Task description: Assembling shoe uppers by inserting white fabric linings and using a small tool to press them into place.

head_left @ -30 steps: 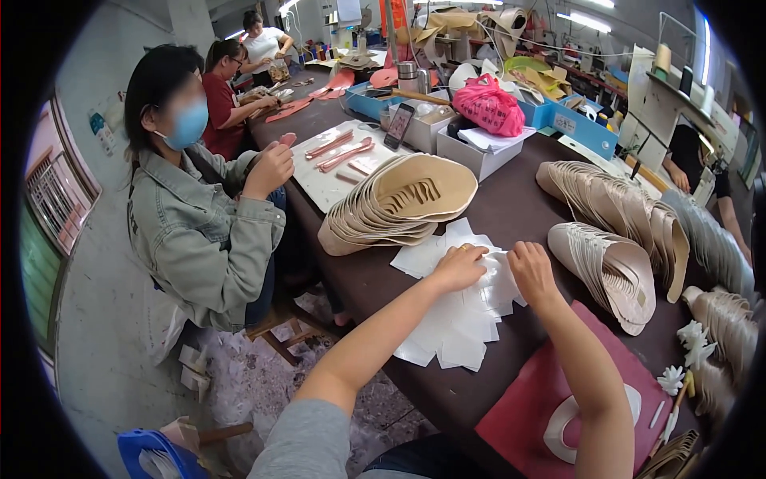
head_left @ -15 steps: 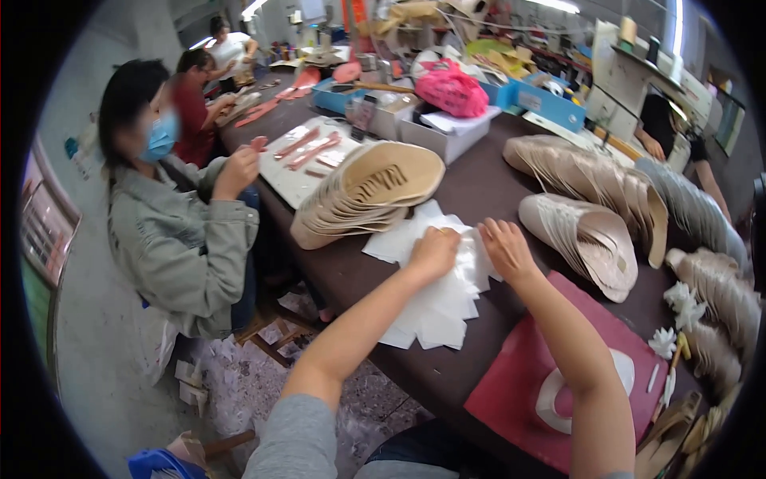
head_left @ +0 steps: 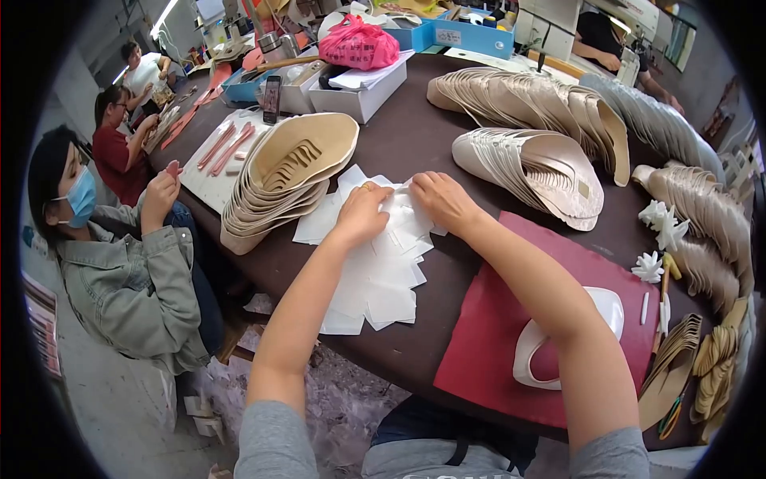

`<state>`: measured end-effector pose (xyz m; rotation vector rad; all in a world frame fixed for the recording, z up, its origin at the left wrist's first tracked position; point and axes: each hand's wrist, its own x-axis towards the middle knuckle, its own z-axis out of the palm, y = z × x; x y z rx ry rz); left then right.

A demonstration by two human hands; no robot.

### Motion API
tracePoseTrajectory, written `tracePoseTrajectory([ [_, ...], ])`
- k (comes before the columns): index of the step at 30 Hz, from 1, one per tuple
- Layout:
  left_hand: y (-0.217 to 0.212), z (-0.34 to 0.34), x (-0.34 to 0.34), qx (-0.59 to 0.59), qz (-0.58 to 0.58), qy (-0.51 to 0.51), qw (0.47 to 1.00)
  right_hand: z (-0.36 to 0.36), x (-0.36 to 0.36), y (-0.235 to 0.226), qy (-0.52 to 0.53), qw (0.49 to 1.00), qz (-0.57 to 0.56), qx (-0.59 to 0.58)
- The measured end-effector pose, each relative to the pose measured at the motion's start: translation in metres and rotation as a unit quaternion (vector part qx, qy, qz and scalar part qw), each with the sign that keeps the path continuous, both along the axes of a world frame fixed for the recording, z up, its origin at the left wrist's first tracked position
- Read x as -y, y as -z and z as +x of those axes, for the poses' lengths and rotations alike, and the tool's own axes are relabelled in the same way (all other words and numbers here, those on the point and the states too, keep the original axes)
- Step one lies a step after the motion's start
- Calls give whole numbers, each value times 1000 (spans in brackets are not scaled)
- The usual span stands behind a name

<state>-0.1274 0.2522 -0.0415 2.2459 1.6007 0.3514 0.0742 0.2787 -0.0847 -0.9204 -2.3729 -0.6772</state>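
Observation:
A loose spread of white paper pieces point(head_left: 375, 275) lies on the dark brown table point(head_left: 407, 136). My left hand point(head_left: 363, 211) rests on the top of the pile, fingers curled on a piece, with a ring on one finger. My right hand point(head_left: 440, 199) presses the same pieces from the right, close beside the left hand. To the left leans a tall fanned stack of beige insoles point(head_left: 283, 172). Another fanned stack of pale insoles point(head_left: 538, 176) lies to the right of my right hand.
A red mat point(head_left: 495, 327) with a white strap piece point(head_left: 558, 347) lies under my right forearm. More insole stacks point(head_left: 531, 100) line the far right. A masked person in a denim jacket point(head_left: 120, 271) sits left. Boxes and a pink bag point(head_left: 359, 44) stand behind.
My head has leaned nearer, so the table looms larger. Both hands stay on the white paper pieces, drawn slightly closer together. The masked person still holds a hand raised.

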Motion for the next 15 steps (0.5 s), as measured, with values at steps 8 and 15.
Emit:
tracePoseTrajectory([
  [8,-10,-7,-31,138,-153,22,978,-23,12,-27,39,998,-35,45],
  [15,0,-12,-26,69,-117,104,985,38,161,-78,-82,931,-339,-103],
])
